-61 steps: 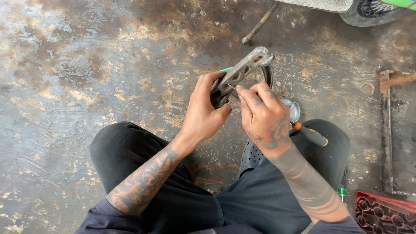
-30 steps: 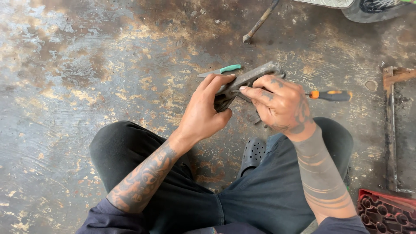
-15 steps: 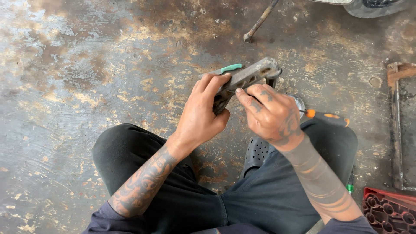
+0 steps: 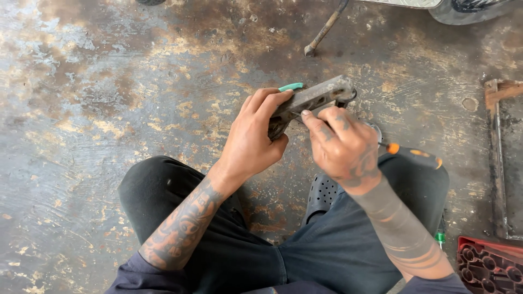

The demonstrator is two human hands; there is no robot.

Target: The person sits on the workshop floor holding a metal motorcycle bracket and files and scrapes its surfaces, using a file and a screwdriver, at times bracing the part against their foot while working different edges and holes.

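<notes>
The left hand (image 4: 253,139) is closed around the lower end of a grey metal bracket (image 4: 318,97), thumb below, fingers wrapped over the top face. The bracket is held in the air above the floor (image 4: 98,98), over the person's knees. Its long axis rises from lower left to upper right, away from the body. The right hand (image 4: 340,144) sits just right of the bracket, fingers curled, with the index fingertip pressed against the bracket's near edge at mid-length; whether it pinches a small tool or part cannot be told. The free upper end lies above the right hand. A teal-handled tool (image 4: 291,86) lies just behind the left fingertips. An orange-and-black screwdriver (image 4: 414,155) lies by the right knee. A red tray (image 4: 487,267) occupies the floor's lower right corner.
</notes>
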